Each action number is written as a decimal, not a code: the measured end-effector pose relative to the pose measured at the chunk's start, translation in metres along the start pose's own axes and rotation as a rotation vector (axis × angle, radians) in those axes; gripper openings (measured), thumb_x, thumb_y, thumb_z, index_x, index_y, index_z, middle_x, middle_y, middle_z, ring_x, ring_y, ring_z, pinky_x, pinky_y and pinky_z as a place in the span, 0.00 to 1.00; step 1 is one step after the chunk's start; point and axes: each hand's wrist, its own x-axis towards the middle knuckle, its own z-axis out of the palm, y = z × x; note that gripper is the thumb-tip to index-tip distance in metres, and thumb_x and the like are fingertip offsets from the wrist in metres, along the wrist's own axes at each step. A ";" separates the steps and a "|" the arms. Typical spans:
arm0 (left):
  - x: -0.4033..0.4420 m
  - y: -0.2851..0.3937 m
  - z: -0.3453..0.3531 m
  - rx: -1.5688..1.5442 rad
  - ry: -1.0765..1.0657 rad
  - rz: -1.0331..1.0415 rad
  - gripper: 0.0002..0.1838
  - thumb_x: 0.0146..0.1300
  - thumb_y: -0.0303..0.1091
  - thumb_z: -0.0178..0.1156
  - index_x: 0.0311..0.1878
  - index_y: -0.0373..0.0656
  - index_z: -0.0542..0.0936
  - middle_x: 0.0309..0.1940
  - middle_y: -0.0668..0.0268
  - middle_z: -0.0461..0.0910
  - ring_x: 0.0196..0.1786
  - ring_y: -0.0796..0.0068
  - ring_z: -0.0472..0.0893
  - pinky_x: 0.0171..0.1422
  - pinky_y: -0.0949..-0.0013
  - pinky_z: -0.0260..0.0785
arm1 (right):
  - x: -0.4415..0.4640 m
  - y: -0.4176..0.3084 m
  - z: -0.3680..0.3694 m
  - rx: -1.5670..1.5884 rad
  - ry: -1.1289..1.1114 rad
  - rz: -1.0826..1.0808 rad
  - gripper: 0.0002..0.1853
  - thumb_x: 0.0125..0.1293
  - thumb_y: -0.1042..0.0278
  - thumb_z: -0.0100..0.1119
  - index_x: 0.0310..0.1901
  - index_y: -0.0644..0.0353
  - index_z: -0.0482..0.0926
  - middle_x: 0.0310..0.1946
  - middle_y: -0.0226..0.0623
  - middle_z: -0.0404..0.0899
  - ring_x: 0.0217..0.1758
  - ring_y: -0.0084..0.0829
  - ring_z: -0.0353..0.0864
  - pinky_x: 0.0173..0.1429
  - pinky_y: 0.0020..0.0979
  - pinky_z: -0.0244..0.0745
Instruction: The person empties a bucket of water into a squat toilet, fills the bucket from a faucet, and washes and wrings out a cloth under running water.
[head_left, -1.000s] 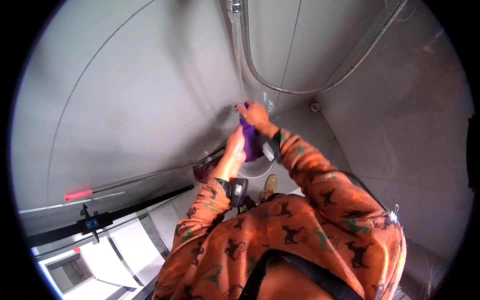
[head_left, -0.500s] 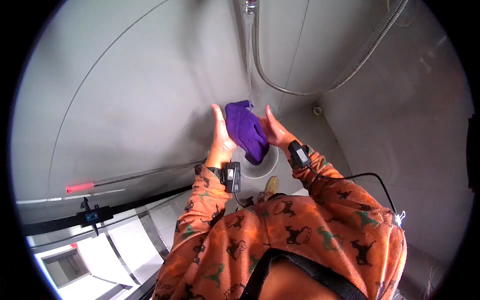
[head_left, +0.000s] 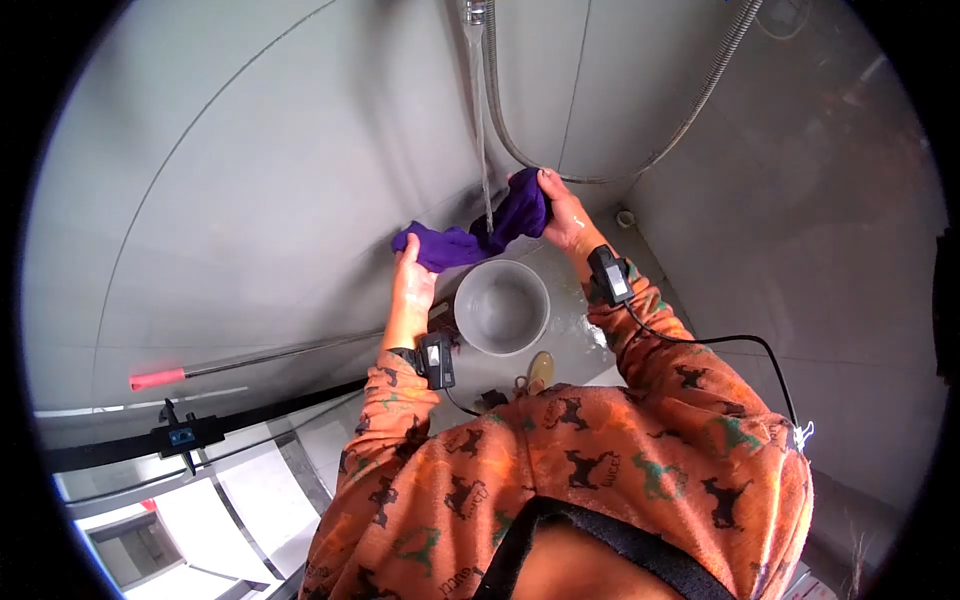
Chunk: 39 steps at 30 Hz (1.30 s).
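Nearest, at the lower edge: one orange patterned garment (head_left: 560,440), bearing dark and green animal figures, with "GUCCI" legible on the chest and further lettering too distorted to read; across it, one black strap (head_left: 620,535), cut off below. Beyond, two black wrist devices (head_left: 436,362), one per forearm, without readable labels; from the right one, a black cable (head_left: 765,350) leading back to one white clip (head_left: 803,437). Between the sleeves, one yellowish shoe (head_left: 541,370), partly covered by the garment.

Farther out, two bare hands: left hand (head_left: 412,275) and right hand (head_left: 565,215), well apart, each pinching one end of a single purple cloth (head_left: 440,247), thumbs uppermost, remaining fingers mostly hidden beneath the fabric. Cloth sagging between the hands, at the far side of one round gray bucket (head_left: 500,310); contact with the rim impossible to tell. Under the left forearm, one thin pole (head_left: 290,355) with a pink grip (head_left: 157,380), lower end obscured.

Farthest, against the gray wall (head_left: 270,180): one metal spout (head_left: 475,14), cropped above; one water stream (head_left: 482,130), falling onto the middle of the cloth; one looped flexible hose (head_left: 690,125), both ends out of view.
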 end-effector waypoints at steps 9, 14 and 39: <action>-0.026 0.027 0.060 -0.088 -0.306 0.048 0.16 0.63 0.43 0.49 0.50 0.47 0.68 0.45 0.64 0.73 0.50 0.68 0.72 0.55 0.59 0.63 | -0.016 0.009 -0.053 -2.130 -0.117 0.167 0.28 0.52 0.44 0.55 0.50 0.54 0.71 0.44 0.42 0.74 0.48 0.41 0.73 0.52 0.34 0.67; -0.038 0.019 0.080 0.047 -0.441 -0.058 0.18 0.63 0.40 0.49 0.52 0.39 0.68 0.49 0.65 0.71 0.53 0.71 0.69 0.60 0.64 0.58 | -0.025 0.030 0.002 -0.643 -0.114 0.219 0.28 0.58 0.42 0.48 0.51 0.57 0.69 0.47 0.36 0.73 0.51 0.30 0.71 0.56 0.31 0.63; -0.007 -0.040 0.051 -0.002 0.046 -0.383 0.27 0.55 0.56 0.54 0.47 0.42 0.71 0.39 0.65 0.76 0.42 0.70 0.75 0.47 0.63 0.68 | -0.020 0.084 0.042 -1.576 0.378 -0.130 0.18 0.58 0.57 0.45 0.31 0.66 0.76 0.29 0.57 0.75 0.35 0.55 0.74 0.40 0.46 0.69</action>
